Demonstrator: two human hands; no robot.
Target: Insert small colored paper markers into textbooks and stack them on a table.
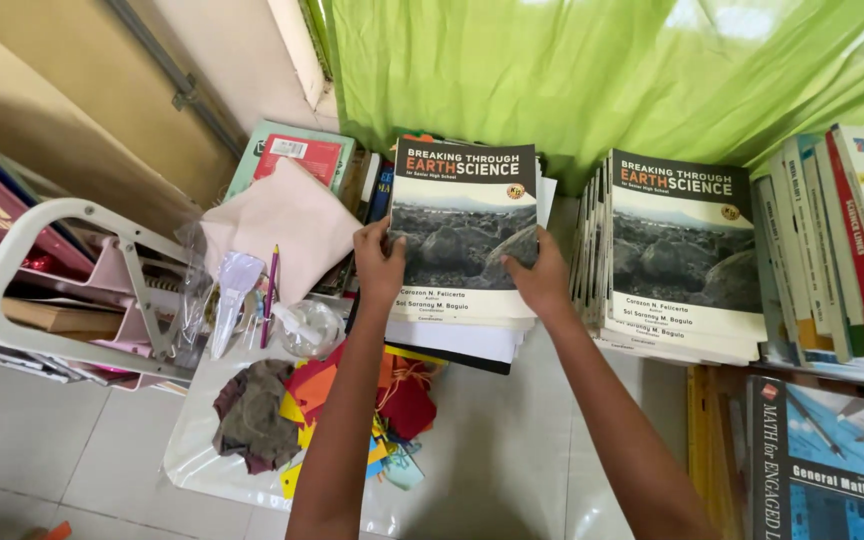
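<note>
Now your left hand and right hand each have a closed grip on a side edge of the science textbook, which apparently rests atop a book stack. Just right stands a matching stack before the green curtain.
</note>
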